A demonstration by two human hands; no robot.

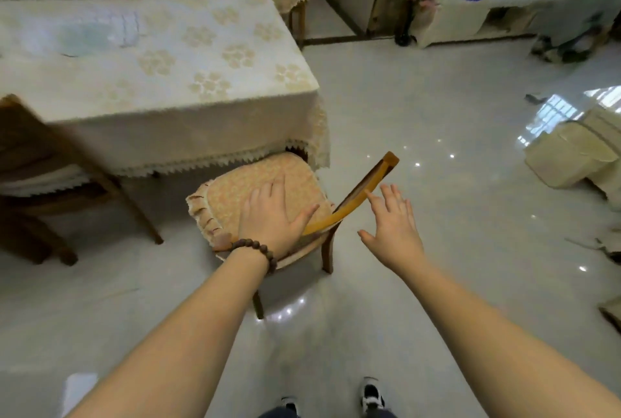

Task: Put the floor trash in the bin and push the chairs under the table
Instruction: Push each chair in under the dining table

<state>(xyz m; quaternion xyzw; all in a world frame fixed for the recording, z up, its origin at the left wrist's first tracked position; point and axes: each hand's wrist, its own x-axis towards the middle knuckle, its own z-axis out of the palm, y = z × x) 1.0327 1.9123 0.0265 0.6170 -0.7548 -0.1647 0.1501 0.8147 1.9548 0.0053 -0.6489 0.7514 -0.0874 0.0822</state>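
Two hands and one chair is what you've got here. The table (161, 58) sits up left under a floral cloth, and the chair (255, 195) stands at its near corner, turned askew, with the front of its cushioned seat just tucked under the lace hem and its curved backrest (363, 192) angled off to the right. Your left hand (272, 212) hovers flat, fingers spread, over the seat and the backrest's near end, gripping nothing; I can't tell if it touches. Your right hand (391, 226) is spread open too, fingertips at the rail. I'd grab that rail with both hands, square the chair to the table first, then slide it straight in. No floor trash I can pick out here.
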